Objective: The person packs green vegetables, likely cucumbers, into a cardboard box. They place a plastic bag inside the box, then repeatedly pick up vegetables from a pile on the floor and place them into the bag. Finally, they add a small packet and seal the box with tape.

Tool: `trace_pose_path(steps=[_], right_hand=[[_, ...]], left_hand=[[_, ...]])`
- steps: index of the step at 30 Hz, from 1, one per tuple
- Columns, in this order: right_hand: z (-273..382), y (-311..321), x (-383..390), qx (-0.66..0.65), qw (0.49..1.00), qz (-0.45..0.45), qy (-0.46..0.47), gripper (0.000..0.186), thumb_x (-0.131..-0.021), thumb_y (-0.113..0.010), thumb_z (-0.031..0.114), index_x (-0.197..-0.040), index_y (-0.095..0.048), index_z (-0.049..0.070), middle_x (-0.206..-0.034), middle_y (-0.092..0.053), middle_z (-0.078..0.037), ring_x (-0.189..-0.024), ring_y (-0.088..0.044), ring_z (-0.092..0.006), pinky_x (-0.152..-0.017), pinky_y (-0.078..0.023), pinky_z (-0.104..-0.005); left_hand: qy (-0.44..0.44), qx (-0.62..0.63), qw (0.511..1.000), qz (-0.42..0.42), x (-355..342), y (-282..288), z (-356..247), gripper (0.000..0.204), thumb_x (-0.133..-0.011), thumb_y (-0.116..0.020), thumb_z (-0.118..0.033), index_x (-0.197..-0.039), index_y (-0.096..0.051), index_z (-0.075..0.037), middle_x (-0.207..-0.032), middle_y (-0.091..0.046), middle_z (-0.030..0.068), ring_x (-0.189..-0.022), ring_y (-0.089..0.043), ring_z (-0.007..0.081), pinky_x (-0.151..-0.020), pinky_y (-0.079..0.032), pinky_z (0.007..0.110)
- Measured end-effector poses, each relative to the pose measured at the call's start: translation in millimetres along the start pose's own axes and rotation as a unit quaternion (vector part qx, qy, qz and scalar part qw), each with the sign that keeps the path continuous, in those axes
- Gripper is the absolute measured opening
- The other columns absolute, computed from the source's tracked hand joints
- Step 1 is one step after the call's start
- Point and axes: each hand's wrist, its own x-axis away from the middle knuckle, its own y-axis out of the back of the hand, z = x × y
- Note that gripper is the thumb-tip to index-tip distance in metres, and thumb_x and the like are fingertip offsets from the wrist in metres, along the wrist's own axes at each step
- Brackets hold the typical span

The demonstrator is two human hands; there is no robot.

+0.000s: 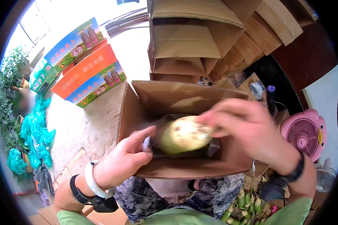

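An open cardboard box (191, 168) stands upright in front of me, over my knees. Inside it, a large green radish (187, 137) with a pale yellowish end is tilted and smeared by motion. My right hand (240, 122) comes in from the right, its fingers closed on the radish's pale end. At the left side of the opening is my left hand (133, 152), its thumb and forefinger around a pale strip of plastic film (146, 144) that looks like the edge of a bag. Clear plastic also shows beside the radish; the bottom of the box is hidden.
Several green radishes (248, 202) lie at the lower right. Beyond the box rise stacked open cartons (187, 37). Printed blue and orange cartons (84, 75) stand at the left, near teal plastic bags (37, 131). A pink fan (304, 133) is at the right.
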Motion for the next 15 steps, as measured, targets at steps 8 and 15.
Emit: trace_pose_path(steps=[8,15], right_hand=[[-50,-63,-94,0.291,0.936,0.197,0.032,0.016,-0.082,-0.053,0.011,-0.090,-0.063,0.001,-0.074,-0.062,-0.009,-0.068,-0.056,-0.0141,-0.062,-0.045,-0.0290],[-42,-71,-100,0.385,0.863,0.325,0.047,0.025,-0.072,-0.055,0.006,-0.095,-0.064,0.002,-0.081,-0.064,-0.016,-0.073,-0.061,-0.0280,-0.064,-0.047,-0.0369]], left_hand=[[-0.029,0.046,0.998,-0.015,-10,-7,-9,0.063,-0.076,-0.048,0.002,-0.135,-0.026,0.006,-0.084,-0.048,0.0010,-0.077,-0.044,0.0078,-0.071,-0.037,0.018],[-0.050,0.026,0.998,0.001,-12,-3,6,0.066,-0.075,-0.047,0.004,-0.136,-0.023,0.006,-0.088,-0.048,0.0031,-0.084,-0.045,0.0106,-0.079,-0.037,0.019]])
